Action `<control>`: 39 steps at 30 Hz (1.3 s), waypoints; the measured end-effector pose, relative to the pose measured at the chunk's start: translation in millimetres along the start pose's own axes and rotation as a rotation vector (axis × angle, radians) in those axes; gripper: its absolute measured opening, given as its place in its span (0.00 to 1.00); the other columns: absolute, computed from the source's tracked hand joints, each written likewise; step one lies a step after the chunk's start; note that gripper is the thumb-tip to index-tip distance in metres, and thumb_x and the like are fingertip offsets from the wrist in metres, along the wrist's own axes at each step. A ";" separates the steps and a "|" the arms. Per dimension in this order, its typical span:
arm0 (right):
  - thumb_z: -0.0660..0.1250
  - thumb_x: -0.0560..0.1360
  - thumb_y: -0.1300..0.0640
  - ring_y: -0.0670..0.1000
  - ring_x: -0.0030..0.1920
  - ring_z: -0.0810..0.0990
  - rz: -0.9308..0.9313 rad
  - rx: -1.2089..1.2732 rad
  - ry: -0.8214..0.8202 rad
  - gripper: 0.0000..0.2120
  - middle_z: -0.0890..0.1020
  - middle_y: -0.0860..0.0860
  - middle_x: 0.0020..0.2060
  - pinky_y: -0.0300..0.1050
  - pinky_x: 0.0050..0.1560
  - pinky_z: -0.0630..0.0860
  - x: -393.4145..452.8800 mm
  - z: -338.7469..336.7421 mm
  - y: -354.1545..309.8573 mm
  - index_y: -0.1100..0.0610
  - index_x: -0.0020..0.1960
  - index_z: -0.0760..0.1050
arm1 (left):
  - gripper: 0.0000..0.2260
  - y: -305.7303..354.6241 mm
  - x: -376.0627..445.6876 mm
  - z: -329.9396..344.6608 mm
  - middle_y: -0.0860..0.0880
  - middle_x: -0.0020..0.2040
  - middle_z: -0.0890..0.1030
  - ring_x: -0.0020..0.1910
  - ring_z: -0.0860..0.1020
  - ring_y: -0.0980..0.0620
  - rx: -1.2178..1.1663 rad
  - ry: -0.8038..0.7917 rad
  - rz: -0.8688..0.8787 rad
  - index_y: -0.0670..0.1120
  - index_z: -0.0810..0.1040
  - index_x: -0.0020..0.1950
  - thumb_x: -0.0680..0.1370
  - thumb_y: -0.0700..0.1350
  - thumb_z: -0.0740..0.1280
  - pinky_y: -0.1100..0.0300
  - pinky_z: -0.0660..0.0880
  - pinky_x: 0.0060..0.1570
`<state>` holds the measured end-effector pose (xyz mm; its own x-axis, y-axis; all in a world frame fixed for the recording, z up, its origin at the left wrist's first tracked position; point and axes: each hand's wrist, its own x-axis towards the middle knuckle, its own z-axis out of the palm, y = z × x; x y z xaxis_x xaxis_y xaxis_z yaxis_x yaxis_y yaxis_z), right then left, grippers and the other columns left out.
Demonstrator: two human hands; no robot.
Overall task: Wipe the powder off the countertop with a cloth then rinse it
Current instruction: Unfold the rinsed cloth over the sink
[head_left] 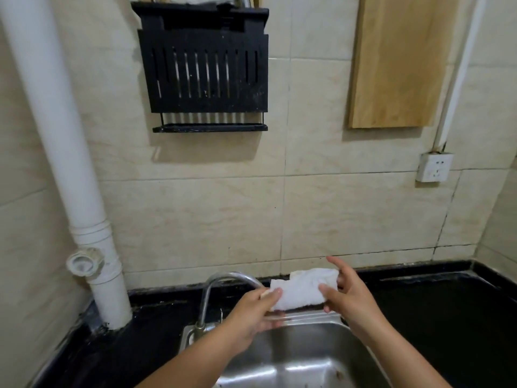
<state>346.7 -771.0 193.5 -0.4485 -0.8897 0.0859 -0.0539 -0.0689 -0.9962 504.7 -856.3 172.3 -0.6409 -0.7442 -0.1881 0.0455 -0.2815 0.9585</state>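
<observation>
Seen from the head camera, two bare forearms reach forward over a stainless steel sink, the landmark for everything else. Directly above the sink's back rim, both hands hold a white cloth stretched between them. The left hand pinches the cloth's left end, thumb on top. The right hand grips the right end with thumb and lower fingers, while its upper fingers are spread loosely open.

A curved metal faucet rises from the sink's back left corner, and its spout arches toward the cloth. The spout's tip is hidden behind the left hand, and whether water is running cannot be told. A black desk surrounds the sink; to the right of the sink its surface looks dark, with no powder visible on it.

Behind the sink is a beige tiled wall, with a white drainpipe up and to the left and a black slatted rack mounted high above.

The step in hand appears to be rinsing. Done well, the cloth should stay spread under the spout, over the basin, so runoff falls into the sink.
</observation>
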 end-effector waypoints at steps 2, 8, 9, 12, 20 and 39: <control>0.64 0.73 0.72 0.51 0.38 0.77 -0.016 -0.079 -0.051 0.26 0.77 0.59 0.48 0.36 0.29 0.76 0.0 -0.1 -5.0 0.46 0.61 0.65 | 0.05 5.0 -2.6 -0.8 0.47 0.40 0.79 0.39 0.77 0.52 -0.089 0.026 -0.013 0.43 0.76 0.48 0.78 0.41 0.62 0.61 0.77 0.33; 0.61 0.74 0.73 0.46 0.35 0.78 -0.004 -0.141 -0.201 0.25 0.80 0.54 0.42 0.36 0.31 0.72 5.0 8.6 -10.9 0.47 0.60 0.67 | 0.08 6.6 -7.8 -8.4 0.48 0.33 0.76 0.27 0.75 0.56 -0.004 0.074 0.008 0.43 0.71 0.44 0.80 0.43 0.57 0.63 0.72 0.29; 0.62 0.74 0.73 0.49 0.38 0.78 -0.007 -0.133 -0.206 0.24 0.81 0.54 0.42 0.39 0.34 0.73 5.8 11.3 -10.7 0.48 0.60 0.68 | 0.08 4.9 -9.3 -8.8 0.49 0.34 0.77 0.28 0.75 0.56 0.048 0.039 0.014 0.43 0.71 0.45 0.80 0.44 0.57 0.64 0.72 0.31; 0.63 0.73 0.73 0.48 0.39 0.80 -0.038 -0.097 -0.209 0.19 0.81 0.53 0.42 0.37 0.37 0.76 7.3 19.9 -9.0 0.51 0.54 0.72 | 0.06 3.4 -16.1 -7.4 0.52 0.32 0.78 0.28 0.74 0.58 0.106 -0.084 0.024 0.44 0.74 0.47 0.80 0.44 0.59 0.67 0.70 0.31; 0.66 0.72 0.71 0.46 0.35 0.77 -0.106 -0.247 -0.190 0.13 0.81 0.49 0.38 0.33 0.31 0.73 7.5 27.4 2.8 0.53 0.42 0.76 | 0.05 3.7 -17.1 -14.2 0.52 0.36 0.78 0.32 0.76 0.62 0.320 0.062 0.147 0.47 0.76 0.43 0.76 0.38 0.65 0.68 0.72 0.38; 0.61 0.71 0.57 0.35 0.43 0.73 -0.610 -0.546 -0.333 0.19 0.74 0.42 0.41 0.22 0.43 0.68 -40.2 27.3 83.7 0.44 0.59 0.71 | 0.12 -39.9 -29.7 -7.3 0.47 0.40 0.77 0.34 0.78 0.58 0.338 0.133 0.192 0.45 0.72 0.44 0.76 0.28 0.59 0.63 0.77 0.30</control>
<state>384.6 -753.4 106.2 0.0758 -0.8595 0.5055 -0.6554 -0.4250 -0.6243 527.5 -827.5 138.1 -0.5397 -0.8419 -0.0035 -0.1140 0.0690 0.9911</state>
